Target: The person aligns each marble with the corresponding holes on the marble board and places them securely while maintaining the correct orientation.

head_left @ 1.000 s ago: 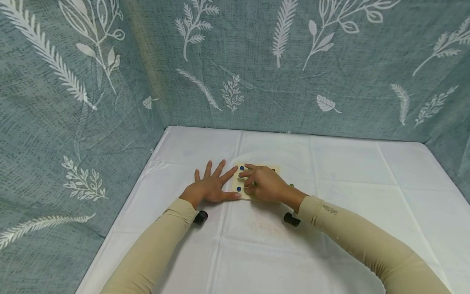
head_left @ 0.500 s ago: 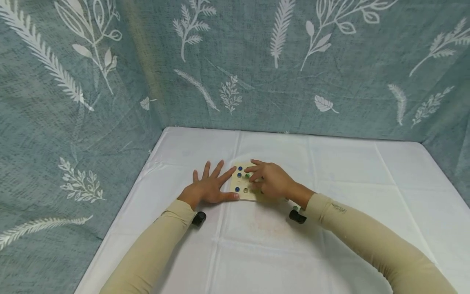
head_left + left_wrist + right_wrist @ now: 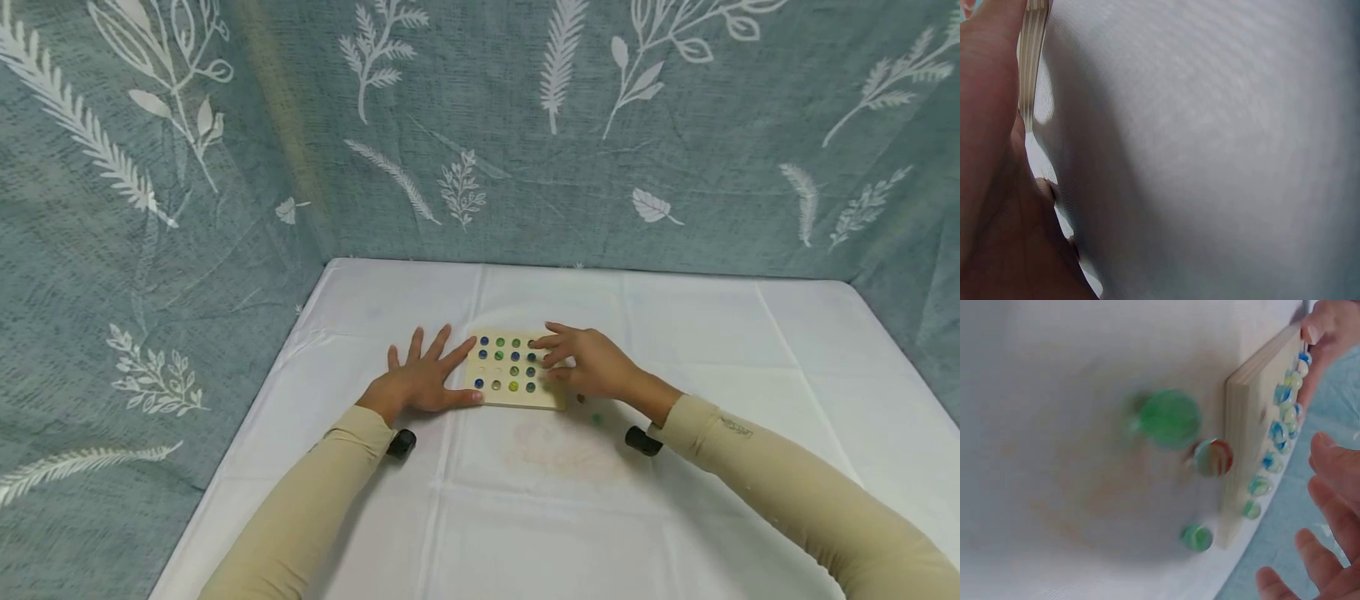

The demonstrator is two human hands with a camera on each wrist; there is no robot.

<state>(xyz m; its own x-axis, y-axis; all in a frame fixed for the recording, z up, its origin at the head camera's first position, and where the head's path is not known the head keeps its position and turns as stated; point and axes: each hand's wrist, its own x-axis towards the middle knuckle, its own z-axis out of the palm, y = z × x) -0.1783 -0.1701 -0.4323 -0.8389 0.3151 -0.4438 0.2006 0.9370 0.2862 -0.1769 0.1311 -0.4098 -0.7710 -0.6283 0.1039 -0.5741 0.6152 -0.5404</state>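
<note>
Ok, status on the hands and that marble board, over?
Left hand flat on the cloth, fingertips against the wooden board. Right hand over the board's right edge, fingers loose, holding nothing visible. Loose marbles on the cloth beside the board.

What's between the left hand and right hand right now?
In the head view the wooden board lies between them, marbles seated in its holes. The left hand touches its left edge with straight fingers; the right hand sits over its right edge.
</note>
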